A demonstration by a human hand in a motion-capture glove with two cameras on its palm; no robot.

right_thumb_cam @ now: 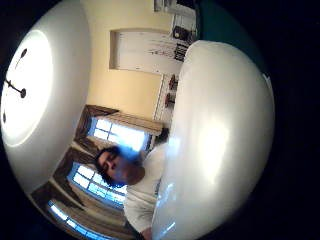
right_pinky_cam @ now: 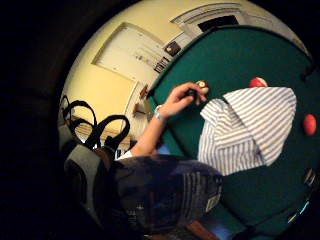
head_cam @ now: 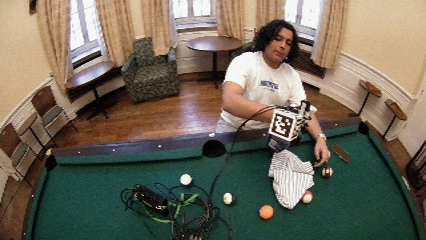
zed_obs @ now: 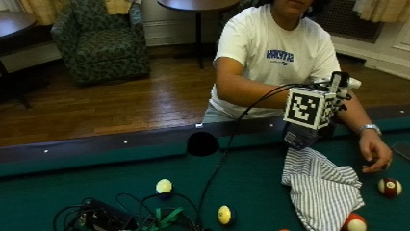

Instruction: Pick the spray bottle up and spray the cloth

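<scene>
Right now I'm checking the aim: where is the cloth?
In the outside view the cloth lies crumpled on the green felt, right below the raised right hand and between the bare hand and a striped ball.

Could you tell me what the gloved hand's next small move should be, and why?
Probably squeeze the trigger. The right hand holds the spray bottle lifted just above the striped cloth on the green table, so the cloth seems in range; where the nozzle points is unclear.
</scene>
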